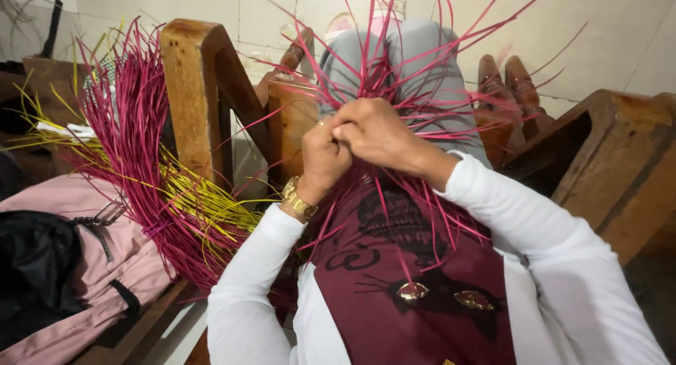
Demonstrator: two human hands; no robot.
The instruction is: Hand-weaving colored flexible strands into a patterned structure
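Both hands meet at her lap: the left hand (325,153) and right hand (373,131) each have their grip pinched on the magenta strips (394,69), fanning outward beside a wooden chair (193,90).

There is one view only, from a camera on the person's head. It looks steeply down and forward, very near the hands (355,143) at the centre. The lap fills the 6 o'clock side, the knees (394,55) lie toward 12 o'clock.
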